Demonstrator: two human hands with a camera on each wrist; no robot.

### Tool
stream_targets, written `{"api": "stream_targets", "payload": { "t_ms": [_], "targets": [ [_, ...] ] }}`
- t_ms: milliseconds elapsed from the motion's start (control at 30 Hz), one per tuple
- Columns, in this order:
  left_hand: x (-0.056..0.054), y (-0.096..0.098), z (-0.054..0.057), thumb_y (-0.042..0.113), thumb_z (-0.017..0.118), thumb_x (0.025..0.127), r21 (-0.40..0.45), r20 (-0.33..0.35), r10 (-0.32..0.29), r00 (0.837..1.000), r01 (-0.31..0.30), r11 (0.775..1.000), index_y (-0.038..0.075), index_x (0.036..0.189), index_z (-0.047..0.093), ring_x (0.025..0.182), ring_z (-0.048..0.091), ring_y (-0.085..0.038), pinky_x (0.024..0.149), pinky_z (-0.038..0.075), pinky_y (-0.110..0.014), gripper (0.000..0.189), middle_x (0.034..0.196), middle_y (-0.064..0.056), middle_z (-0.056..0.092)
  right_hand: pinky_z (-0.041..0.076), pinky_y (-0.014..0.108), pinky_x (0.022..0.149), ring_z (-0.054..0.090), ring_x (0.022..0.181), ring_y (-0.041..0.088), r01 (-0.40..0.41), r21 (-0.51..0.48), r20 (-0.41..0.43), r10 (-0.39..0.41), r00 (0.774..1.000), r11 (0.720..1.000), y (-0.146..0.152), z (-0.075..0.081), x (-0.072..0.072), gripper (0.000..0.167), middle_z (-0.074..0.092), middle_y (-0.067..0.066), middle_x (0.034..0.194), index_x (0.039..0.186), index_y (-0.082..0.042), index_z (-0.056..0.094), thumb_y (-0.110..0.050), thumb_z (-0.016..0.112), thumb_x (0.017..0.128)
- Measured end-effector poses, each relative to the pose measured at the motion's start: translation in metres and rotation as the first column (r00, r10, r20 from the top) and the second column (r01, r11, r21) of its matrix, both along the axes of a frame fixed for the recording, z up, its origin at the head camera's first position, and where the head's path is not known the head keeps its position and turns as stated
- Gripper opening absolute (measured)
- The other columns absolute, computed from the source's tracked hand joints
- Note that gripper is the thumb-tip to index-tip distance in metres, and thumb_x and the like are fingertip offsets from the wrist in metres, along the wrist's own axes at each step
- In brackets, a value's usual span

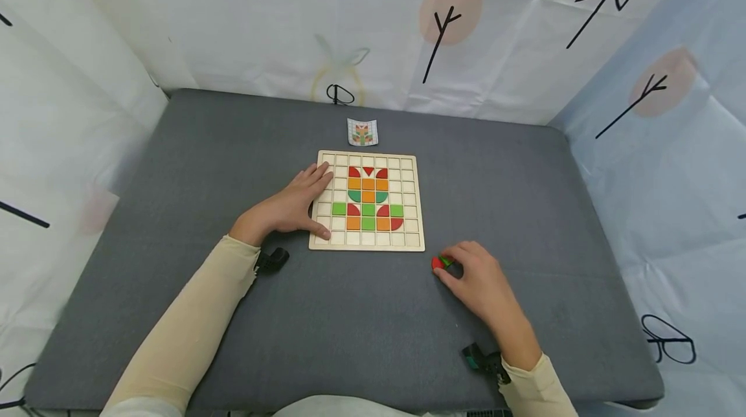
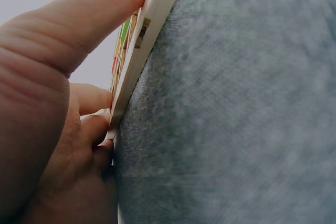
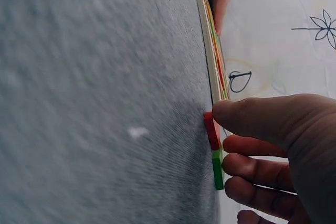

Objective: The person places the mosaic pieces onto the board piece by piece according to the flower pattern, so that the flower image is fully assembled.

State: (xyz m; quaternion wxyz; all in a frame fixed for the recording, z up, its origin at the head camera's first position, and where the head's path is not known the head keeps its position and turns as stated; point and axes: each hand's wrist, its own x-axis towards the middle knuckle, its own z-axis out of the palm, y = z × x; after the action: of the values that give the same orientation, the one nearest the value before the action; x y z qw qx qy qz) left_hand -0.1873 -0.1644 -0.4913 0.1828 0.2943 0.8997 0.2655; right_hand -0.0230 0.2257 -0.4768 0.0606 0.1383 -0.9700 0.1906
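A wooden grid board [image 1: 410, 210] lies on the grey table, with red, orange, green and teal tiles forming a pattern in its middle. My left hand [image 1: 288, 206] rests on the board's left side, fingers spread over the rim and thumb [image 2: 110, 9] at the near left corner. To the right of the board's near corner, my right hand [image 1: 480, 278] has thumb and fingers around a red tile [image 3: 211, 129] and a green tile [image 3: 217, 170]. The thumb touches the red tile; the fingers hide part of the green one.
Behind the board lies a small pattern card [image 1: 362, 133] with a similar coloured design. The grey table [image 1: 245, 132] is bounded at the back and sides by white printed curtains [image 1: 384, 28]. My lap is at the table's near edge.
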Motion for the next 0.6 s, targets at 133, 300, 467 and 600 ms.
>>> {"api": "stream_targets", "payload": {
  "t_ms": [133,300,467,600],
  "targets": [
    [0.0,0.0,0.0,0.052,0.098,0.078,-0.004,0.005,0.0,1.0,0.0,1.0,0.001,0.173,0.012,0.165,-0.01,-0.037,0.131,-0.001,-0.055,0.138,0.181,-0.015,-0.004,0.056,0.044,0.078,0.063,0.091,0.021,-0.002,-0.005,-0.016,0.002,1.0,1.0,-0.004,-0.002,0.005,0.027,0.07,0.002,0.097,0.105,-0.009,0.081,-0.012,0.097,0.083],
    [-0.001,0.0,0.0,0.052,0.097,0.079,-0.008,0.0,-0.003,1.0,0.003,1.0,0.001,0.173,0.011,0.165,-0.01,-0.037,0.131,-0.002,-0.055,0.138,0.181,-0.016,-0.004,0.057,0.045,0.077,0.064,0.091,0.024,-0.008,0.006,-0.054,0.008,0.998,1.0,-0.007,-0.003,0.009,0.029,0.07,0.003,0.097,0.104,-0.007,0.081,-0.008,0.098,0.08],
    [-0.001,0.0,0.0,0.052,0.098,0.078,0.0,0.001,0.001,1.0,-0.001,1.0,0.001,0.173,0.012,0.165,-0.01,-0.037,0.131,0.0,-0.056,0.138,0.181,-0.015,-0.003,0.058,0.045,0.078,0.064,0.091,0.025,-0.019,0.036,-0.082,0.021,0.996,0.999,-0.011,-0.005,0.01,0.028,0.069,0.003,0.097,0.101,-0.007,0.082,-0.007,0.099,0.079],
    [0.0,-0.001,0.0,0.052,0.098,0.078,0.001,-0.001,0.003,1.0,-0.003,1.0,0.001,0.173,0.013,0.165,-0.01,-0.037,0.131,0.0,-0.056,0.138,0.181,-0.015,-0.003,0.058,0.045,0.077,0.064,0.092,0.025,-0.042,0.031,-0.096,0.045,0.994,0.999,-0.013,-0.006,0.011,0.026,0.07,0.004,0.097,0.099,-0.007,0.082,-0.006,0.098,0.079]
  ]
}}
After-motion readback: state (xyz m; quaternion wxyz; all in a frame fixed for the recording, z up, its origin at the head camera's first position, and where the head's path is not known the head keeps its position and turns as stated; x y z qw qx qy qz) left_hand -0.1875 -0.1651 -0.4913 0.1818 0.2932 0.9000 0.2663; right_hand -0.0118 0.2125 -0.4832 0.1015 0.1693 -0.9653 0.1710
